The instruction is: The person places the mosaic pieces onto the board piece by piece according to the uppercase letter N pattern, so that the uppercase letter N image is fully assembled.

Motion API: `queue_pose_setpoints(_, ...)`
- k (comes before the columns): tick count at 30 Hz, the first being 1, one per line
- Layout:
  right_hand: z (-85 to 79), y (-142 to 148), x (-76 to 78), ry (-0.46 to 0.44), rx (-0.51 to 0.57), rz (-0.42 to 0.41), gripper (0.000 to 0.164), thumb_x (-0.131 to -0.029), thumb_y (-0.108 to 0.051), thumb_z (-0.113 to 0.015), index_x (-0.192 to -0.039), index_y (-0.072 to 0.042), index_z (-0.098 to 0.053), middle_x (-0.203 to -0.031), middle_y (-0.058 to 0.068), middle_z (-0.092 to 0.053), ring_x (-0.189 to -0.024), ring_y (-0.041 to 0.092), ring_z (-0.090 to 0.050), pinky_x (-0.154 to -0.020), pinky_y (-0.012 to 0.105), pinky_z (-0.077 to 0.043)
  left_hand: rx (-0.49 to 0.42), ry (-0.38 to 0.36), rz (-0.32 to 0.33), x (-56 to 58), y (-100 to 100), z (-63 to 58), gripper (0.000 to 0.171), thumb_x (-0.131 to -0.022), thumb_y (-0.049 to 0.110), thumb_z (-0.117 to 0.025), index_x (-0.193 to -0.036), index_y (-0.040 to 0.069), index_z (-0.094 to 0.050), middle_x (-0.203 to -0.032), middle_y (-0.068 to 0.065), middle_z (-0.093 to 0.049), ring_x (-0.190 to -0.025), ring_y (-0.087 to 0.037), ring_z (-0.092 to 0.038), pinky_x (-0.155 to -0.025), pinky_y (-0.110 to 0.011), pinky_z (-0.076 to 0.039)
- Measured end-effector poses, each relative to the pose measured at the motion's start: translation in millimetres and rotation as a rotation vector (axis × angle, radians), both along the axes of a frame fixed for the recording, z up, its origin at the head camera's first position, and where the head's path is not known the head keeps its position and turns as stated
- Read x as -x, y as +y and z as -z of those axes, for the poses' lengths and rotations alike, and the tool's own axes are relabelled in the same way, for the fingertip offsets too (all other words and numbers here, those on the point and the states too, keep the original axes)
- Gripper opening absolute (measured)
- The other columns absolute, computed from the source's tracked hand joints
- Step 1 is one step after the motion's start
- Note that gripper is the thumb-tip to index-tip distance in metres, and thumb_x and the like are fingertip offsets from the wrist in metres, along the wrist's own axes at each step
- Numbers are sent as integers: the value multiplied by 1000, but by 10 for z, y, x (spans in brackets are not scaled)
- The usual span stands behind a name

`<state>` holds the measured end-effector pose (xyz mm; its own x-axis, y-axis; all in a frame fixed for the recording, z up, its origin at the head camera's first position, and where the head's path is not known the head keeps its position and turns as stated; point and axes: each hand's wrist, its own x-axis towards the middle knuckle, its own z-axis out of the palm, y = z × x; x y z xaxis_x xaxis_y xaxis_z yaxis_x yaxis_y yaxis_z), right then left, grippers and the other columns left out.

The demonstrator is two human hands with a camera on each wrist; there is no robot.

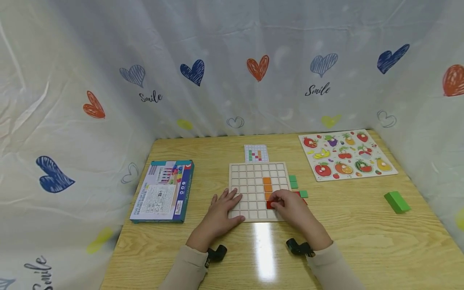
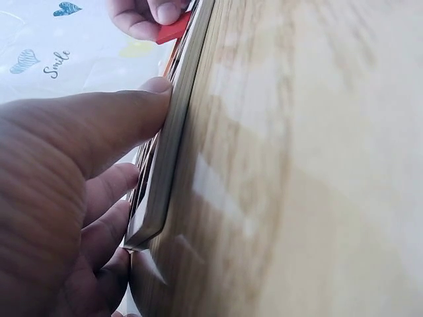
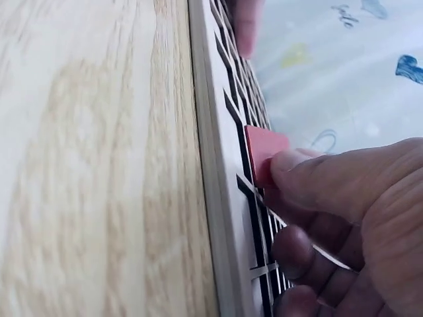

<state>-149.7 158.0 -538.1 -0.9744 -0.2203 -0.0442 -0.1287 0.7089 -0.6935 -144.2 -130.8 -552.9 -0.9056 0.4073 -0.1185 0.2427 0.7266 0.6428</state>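
Observation:
A wooden grid board [image 1: 253, 216] lies at the middle of the table, with several orange tiles [image 1: 267, 181] in one column. My right hand [image 1: 293, 207] pinches a red square tile [image 3: 266, 148] between thumb and fingers, tilted at a cell just below the orange ones. My left hand [image 1: 222, 210] rests with spread fingers on the board's left side, its thumb [image 2: 132, 112] on the near rim. Green tiles [image 1: 293, 181] lie off the board's right edge, and red ones beside them are partly hidden by my right hand.
A pattern card [image 1: 256, 153] lies behind the board. To the left is a boxed toy set [image 1: 161, 191]. A fruit puzzle board [image 1: 348, 156] lies at the back right, and a green block [image 1: 397, 202] stands on the right. Curtains with hearts [image 1: 258, 68] surround the table.

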Motion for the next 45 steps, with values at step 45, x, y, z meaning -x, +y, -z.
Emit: queue_pose_setpoints(45,-37,657,-194,-77,-96,318,23,-100,-21,-79,-106,-3,-67,-95,11,-70,-79,23,-59,-68,32,-47,-9,6,-3,21,-3,72,74,-100,43,-79,-166,22,-51,-179,2,-33,-171,-32,-17,-138,-65,-4)
